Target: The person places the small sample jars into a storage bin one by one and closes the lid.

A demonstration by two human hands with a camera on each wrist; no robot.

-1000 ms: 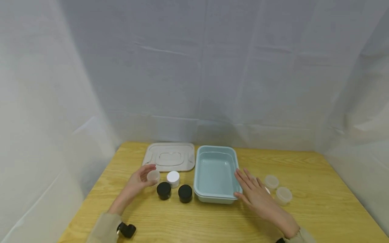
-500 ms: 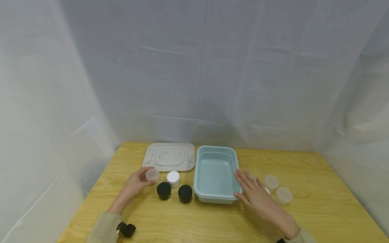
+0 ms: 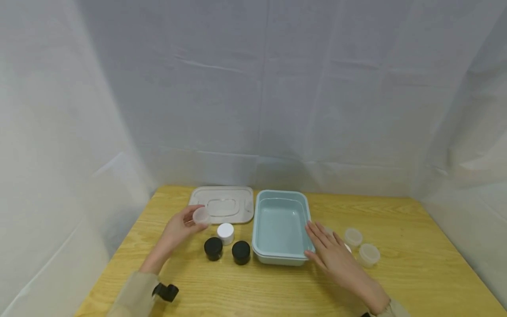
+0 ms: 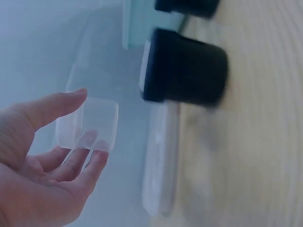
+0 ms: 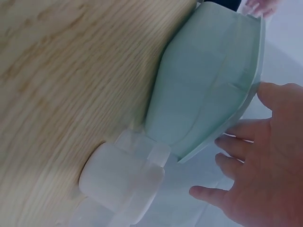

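Observation:
My left hand (image 3: pixel 193 221) pinches a small translucent jar (image 3: pixel 201 215) between thumb and fingers, lifted above the table near the front of a flat grey lid (image 3: pixel 231 203). The left wrist view shows the jar (image 4: pixel 100 118) on its side in that hand (image 4: pixel 90 126), with a black jar (image 4: pixel 184 73) beyond. My right hand (image 3: pixel 321 240) lies open, fingers straight, at the right wall of a light blue bin (image 3: pixel 277 259). In the right wrist view its fingers (image 5: pixel 236 142) are at the rim of the bin (image 5: pixel 203 80).
Two black jars (image 3: pixel 213 248) (image 3: pixel 240 252) and a white jar (image 3: pixel 225 233) stand left of the bin. Two translucent jars (image 3: pixel 353 237) (image 3: pixel 369 255) sit right of my right hand; one (image 5: pixel 123 182) shows close in the right wrist view. White sheeting surrounds the wooden table (image 3: pixel 416 273).
My left hand has raised the translucent jar off the table, away from me toward the grey lid. The right hand has stayed beside the bin.

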